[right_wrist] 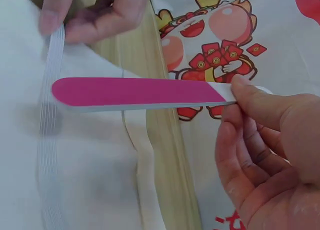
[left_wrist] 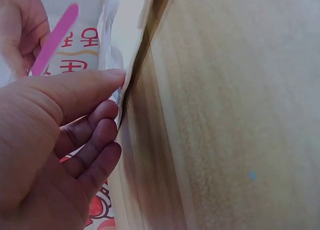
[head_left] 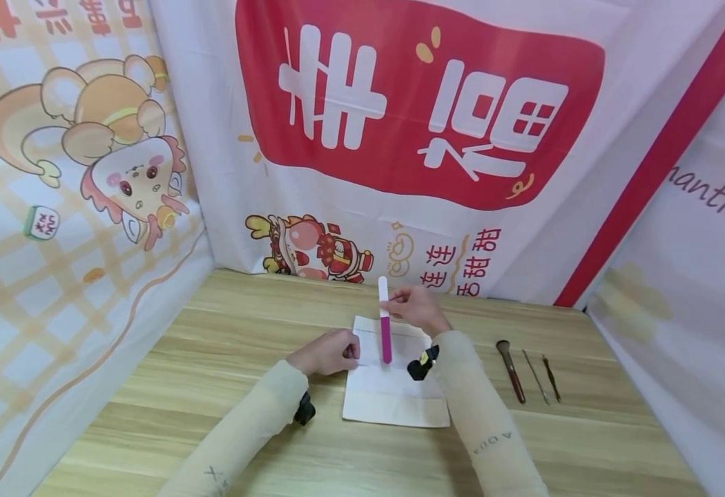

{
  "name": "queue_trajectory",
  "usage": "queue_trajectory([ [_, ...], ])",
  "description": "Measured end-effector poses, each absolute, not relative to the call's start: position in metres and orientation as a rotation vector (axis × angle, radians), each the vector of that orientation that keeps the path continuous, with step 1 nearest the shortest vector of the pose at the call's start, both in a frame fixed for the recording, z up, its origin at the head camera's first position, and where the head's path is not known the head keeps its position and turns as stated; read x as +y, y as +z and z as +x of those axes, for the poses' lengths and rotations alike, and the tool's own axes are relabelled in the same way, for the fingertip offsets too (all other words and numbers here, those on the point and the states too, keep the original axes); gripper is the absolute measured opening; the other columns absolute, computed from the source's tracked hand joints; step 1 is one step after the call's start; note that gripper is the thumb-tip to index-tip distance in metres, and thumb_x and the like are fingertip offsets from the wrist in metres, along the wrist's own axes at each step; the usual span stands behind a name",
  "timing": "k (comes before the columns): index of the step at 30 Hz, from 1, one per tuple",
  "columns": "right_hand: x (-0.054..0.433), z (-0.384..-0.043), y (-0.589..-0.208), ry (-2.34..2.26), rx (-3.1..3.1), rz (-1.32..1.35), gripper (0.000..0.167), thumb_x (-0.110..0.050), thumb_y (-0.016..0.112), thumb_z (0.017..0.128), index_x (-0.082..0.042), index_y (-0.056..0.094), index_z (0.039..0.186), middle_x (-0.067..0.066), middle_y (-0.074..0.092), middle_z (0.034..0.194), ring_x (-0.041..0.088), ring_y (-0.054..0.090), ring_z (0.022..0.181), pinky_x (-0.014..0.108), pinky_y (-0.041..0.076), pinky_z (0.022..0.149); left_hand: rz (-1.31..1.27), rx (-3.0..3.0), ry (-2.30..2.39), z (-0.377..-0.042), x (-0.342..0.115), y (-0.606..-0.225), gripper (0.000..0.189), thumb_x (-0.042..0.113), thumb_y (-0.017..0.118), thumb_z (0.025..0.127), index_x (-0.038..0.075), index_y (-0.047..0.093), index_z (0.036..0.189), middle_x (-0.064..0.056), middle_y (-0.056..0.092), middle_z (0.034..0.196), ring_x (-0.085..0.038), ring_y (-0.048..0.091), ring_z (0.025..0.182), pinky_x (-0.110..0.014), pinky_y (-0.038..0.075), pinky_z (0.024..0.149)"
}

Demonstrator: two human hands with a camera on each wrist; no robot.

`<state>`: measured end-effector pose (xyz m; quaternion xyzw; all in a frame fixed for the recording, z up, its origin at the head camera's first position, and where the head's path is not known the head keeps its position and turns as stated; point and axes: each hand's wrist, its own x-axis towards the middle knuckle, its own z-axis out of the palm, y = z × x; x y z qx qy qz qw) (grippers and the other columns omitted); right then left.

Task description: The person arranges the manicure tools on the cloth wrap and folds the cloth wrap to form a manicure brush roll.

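My right hand (head_left: pixel 418 308) pinches a nail file (head_left: pixel 387 342), pink over most of its length and white at the gripped end. The file points back toward me, above a white fabric organizer (head_left: pixel 395 412) that lies unfolded on the table. Across the organizer runs a ribbed elastic band (right_wrist: pixel 48 120), and in the right wrist view the file's rounded pink tip overlaps it. My left hand (left_wrist: pixel 55 135) pinches the organizer's left edge at the end of that band, thumb on top and fingers curled below.
To the right of the organizer lie a makeup brush (head_left: pixel 511 371), a thin metal tool (head_left: pixel 536 377) and a slim dark tool (head_left: pixel 552 379), side by side on the wood-grain table (head_left: pixel 263 442). Printed cloth (head_left: pixel 418 103) hangs behind the table and along both sides.
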<state>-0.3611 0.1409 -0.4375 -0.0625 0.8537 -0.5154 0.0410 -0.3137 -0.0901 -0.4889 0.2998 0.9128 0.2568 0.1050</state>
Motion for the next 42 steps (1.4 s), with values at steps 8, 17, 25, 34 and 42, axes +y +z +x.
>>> queue_trajectory([
  [8, 0.122, -0.372, -0.458, -1.847, 2.558, -0.169, 0.016, -0.015, 0.082, 0.092, -0.003, 0.074, 0.100, 0.002, 0.070, 0.086, 0.012, 0.064, 0.079, 0.039, 0.062, 0.083, 0.861, 2.670, 0.783, -0.312, -0.088, -0.488, 0.008, 0.009, 0.069, 0.101, 0.014, 0.071, 0.094, 0.003, 0.064, 0.088, -0.013, 0.056, 0.083, -0.031, 0.049, 0.083],
  [17, 0.117, -0.371, -0.482, -1.954, 2.456, -0.080, 0.017, -0.013, 0.081, 0.093, -0.001, 0.075, 0.104, 0.001, 0.067, 0.087, 0.012, 0.063, 0.079, 0.040, 0.063, 0.086, 0.825, 2.660, 0.811, -0.310, -0.086, -0.486, 0.009, 0.011, 0.069, 0.102, 0.014, 0.071, 0.094, 0.002, 0.065, 0.086, -0.015, 0.057, 0.082, -0.033, 0.049, 0.082],
  [25, 0.118, -0.366, -0.495, -1.912, 2.339, -0.024, 0.018, -0.014, 0.081, 0.093, -0.001, 0.074, 0.104, 0.004, 0.072, 0.093, 0.012, 0.067, 0.079, 0.028, 0.062, 0.077, 0.851, 2.666, 0.821, -0.309, -0.087, -0.486, 0.013, 0.010, 0.067, 0.103, 0.014, 0.069, 0.091, 0.002, 0.062, 0.084, -0.013, 0.056, 0.080, -0.032, 0.048, 0.079],
  [34, 0.121, -0.362, -0.494, -1.803, 2.289, -0.089, 0.014, -0.013, 0.079, 0.095, -0.001, 0.072, 0.095, -0.001, 0.070, 0.083, 0.010, 0.064, 0.076, 0.023, 0.056, 0.070, 0.854, 2.684, 0.830, -0.307, -0.092, -0.481, 0.009, 0.009, 0.067, 0.102, 0.011, 0.071, 0.094, 0.001, 0.064, 0.087, -0.014, 0.057, 0.081, -0.033, 0.050, 0.080],
  [42, 0.126, -0.356, -0.489, -1.629, 2.317, -0.157, 0.013, -0.013, 0.079, 0.095, 0.000, 0.077, 0.096, 0.004, 0.075, 0.082, 0.011, 0.067, 0.074, 0.023, 0.059, 0.071, 0.944, 2.734, 0.661, -0.290, -0.101, -0.472, 0.002, 0.012, 0.074, 0.098, 0.011, 0.075, 0.099, 0.004, 0.067, 0.093, -0.012, 0.057, 0.083, -0.028, 0.053, 0.082],
])
